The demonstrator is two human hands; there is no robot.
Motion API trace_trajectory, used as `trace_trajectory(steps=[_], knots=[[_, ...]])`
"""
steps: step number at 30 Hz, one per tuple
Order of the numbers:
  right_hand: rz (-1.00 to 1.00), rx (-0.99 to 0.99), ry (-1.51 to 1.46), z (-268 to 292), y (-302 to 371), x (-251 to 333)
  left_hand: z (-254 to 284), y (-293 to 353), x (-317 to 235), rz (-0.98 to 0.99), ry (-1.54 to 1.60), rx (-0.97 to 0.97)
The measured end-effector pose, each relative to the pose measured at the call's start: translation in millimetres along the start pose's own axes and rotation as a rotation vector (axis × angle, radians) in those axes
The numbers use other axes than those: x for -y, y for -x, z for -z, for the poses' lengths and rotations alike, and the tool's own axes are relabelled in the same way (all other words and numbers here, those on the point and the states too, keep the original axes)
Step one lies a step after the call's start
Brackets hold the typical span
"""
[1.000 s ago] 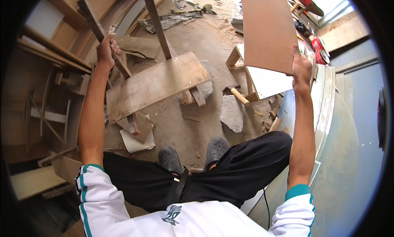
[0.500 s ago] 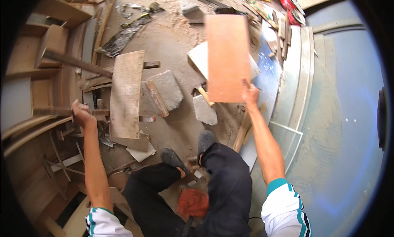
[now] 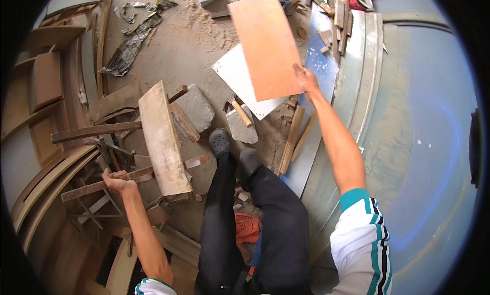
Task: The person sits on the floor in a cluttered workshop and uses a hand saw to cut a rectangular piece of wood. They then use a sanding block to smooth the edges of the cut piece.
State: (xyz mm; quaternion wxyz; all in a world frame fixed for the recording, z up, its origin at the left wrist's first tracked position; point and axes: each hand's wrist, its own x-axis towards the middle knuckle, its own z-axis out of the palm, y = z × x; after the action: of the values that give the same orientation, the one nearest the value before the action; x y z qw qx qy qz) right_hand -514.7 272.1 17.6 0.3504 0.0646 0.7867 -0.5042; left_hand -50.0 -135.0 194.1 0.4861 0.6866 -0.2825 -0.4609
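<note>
- Gripping with the left hand (image 3: 118, 183) the lower leg (image 3: 84, 192), with bent fingers closed around the wood.
- At the other side of the pale plank (image 3: 163, 139), visible also the tip of this same leg.
- Above it, nearly parallel, an upper leg (image 3: 94, 132), also meeting the pale plank, free from any hand.
- Pinching with the right hand (image 3: 306, 81) the orange board (image 3: 265, 47), at its right edge near the lower corner; thumb on the upper face, other fingers mostly hidden.
- Between both hands, a wide distance; the orange board to the right and far forward, the pale plank to the left and tilted.
- Behind the orange board, partly covered by it, a white board (image 3: 232, 73) with small dark dots near its corners; cannot tell if touching or apart.
- Just beside the pale plank, on the sandy floor (image 3: 176, 47), a grey stone (image 3: 200, 108) with a wood block (image 3: 184, 122) next to it.
- More to the right, a hammer (image 3: 242, 114) with light wooden handle, lying over a flat stone (image 3: 243, 130).
- Near the stones, two dark shoes (image 3: 220, 142), and below them black trousers (image 3: 278, 208).
- Between the trouser legs, a red cloth (image 3: 248, 227), partly hidden.
- At the upper left, crumpled foil (image 3: 125, 59) on the floor.
</note>
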Motion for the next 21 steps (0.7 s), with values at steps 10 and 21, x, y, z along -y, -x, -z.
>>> trace_trajectory(steps=[10, 21], knots=[[-0.031, 0.052, 0.043, 4, -98, -29, -42, 40, -6, -0.042, 0.077, -0.065], [-0.017, 0.168, 0.052, 14, -117, -60, -66, 92, -68, -0.183, 0.124, -0.061]])
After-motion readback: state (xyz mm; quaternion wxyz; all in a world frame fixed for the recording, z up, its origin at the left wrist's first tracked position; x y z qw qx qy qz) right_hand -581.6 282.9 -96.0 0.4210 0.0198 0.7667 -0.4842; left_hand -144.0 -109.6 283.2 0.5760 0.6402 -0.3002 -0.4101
